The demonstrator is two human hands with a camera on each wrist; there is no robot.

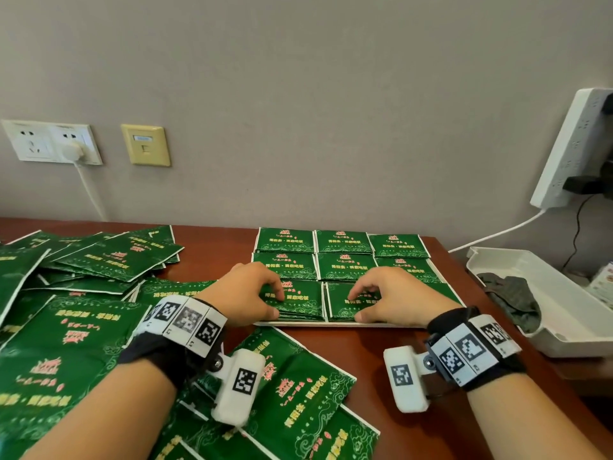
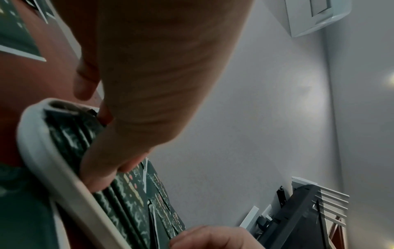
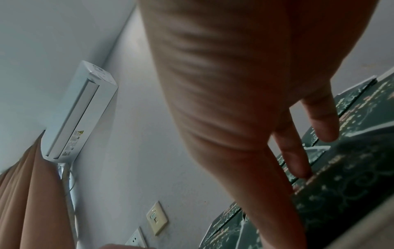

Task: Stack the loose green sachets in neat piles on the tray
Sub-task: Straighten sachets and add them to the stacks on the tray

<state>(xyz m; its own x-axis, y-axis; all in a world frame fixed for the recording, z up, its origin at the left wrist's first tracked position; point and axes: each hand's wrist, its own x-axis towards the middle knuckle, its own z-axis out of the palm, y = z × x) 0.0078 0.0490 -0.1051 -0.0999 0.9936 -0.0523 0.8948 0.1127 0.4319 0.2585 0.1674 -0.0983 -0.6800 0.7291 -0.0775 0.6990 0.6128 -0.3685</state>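
Observation:
A white tray (image 1: 298, 323) on the brown table holds three rows of green sachet piles. My left hand (image 1: 277, 305) grips the near-left pile (image 1: 305, 303), thumb against its front edge and curled fingers on top. In the left wrist view the thumb (image 2: 100, 176) presses the pile's side (image 2: 123, 198) just inside the tray rim (image 2: 42, 151). My right hand (image 1: 357, 307) holds the near-middle pile (image 1: 341, 310) the same way. Its fingertips (image 3: 294, 160) touch the top sachet (image 3: 341, 185). Loose sachets lie heaped at the left (image 1: 99, 260) and in front of the tray (image 1: 298, 386).
A white bin (image 1: 547, 270) holding a dark cloth (image 1: 510, 300) stands to the right of the tray, near the table's right edge. A power strip (image 1: 570, 151) with a trailing cable hangs on the wall above it. Wall sockets (image 1: 49, 141) are at the back left.

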